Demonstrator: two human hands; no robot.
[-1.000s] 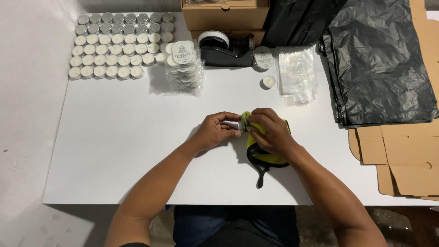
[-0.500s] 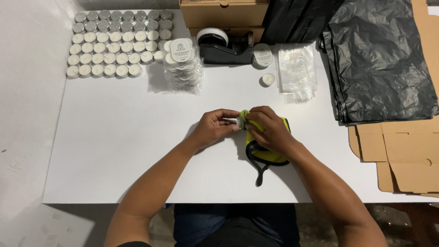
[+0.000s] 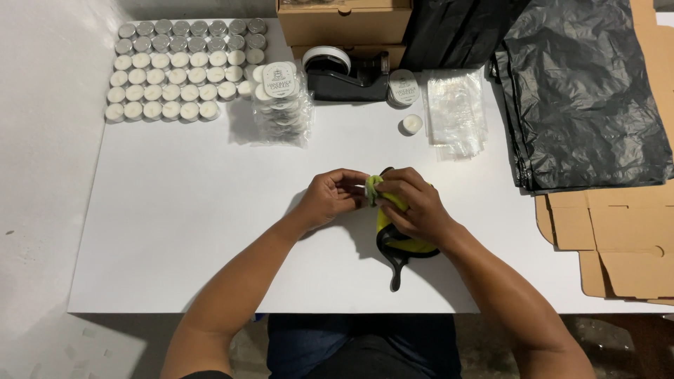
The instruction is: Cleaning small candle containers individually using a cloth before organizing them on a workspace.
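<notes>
Left arm: bare forearm rises from the lower left of the frame toward the centre.
Left hand (image 3: 331, 196): palm down, fingers curled, fingertips pinched together and pointing right.
Right arm: forearm runs from the lower right up to the centre.
Right hand (image 3: 414, 203): knuckles up, fingers bent inward, closed in a grip.
Spacing: fingertips of both hands nearly meet at mid-frame.
</notes>
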